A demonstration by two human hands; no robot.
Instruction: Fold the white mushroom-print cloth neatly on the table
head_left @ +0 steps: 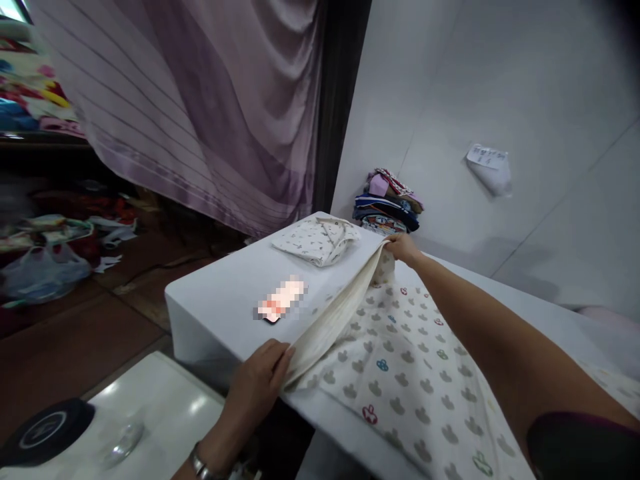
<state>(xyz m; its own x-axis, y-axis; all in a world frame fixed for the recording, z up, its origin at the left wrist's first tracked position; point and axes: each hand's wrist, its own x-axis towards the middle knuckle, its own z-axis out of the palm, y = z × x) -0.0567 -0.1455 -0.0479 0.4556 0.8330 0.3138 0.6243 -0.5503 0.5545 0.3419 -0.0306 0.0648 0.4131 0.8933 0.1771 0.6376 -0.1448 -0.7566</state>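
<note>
i see my left hand (260, 377) pinching the near corner of a cream cotton cloth printed with small grey rabbit shapes (400, 373), spread on the white table (220, 293). my right hand (401, 248) grips its far corner, edge lifted between them. a folded white patterned garment (316, 240) lies beyond, near a stack of colourful folded clothes (387, 203).

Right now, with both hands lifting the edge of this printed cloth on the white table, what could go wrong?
1. The left hand and right hand hold the raised edge of the cream bunny-print cloth near a pixelated flat phone-like object; the fold might land on it or sweep it along.
2. The cloth overhangs the white table at its near edge, so it could slip off.
</note>
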